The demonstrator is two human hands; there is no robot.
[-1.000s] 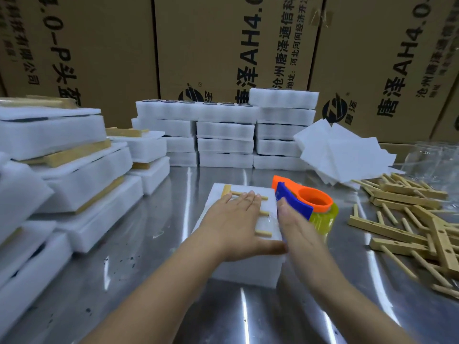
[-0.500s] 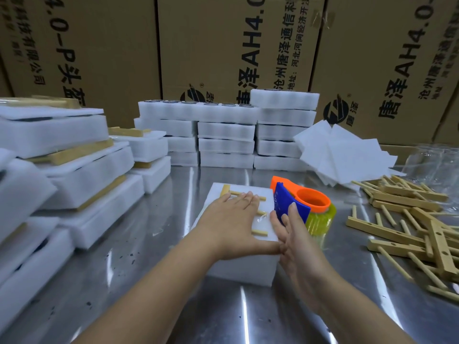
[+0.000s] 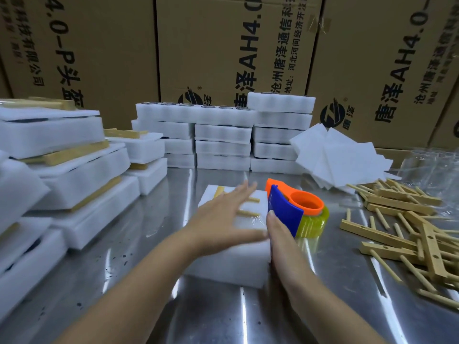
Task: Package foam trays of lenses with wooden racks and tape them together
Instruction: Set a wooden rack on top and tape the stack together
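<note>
one left hand (image 3: 218,225), one right hand (image 3: 282,244), one tape dispenser (image 3: 285,212), one rack heap (image 3: 433,254)

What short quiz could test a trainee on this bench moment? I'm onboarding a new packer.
1. True or false: the left hand is spread flat over the top of the foam pack.
2. Where do the loose wooden racks lie? A: left of the pack. B: right of the tape dispenser. C: on the cardboard boxes.
3. Fill in: the right hand lies flat against the pack's ____ side.
Key: 1 true; 2 B; 3 right.
</note>
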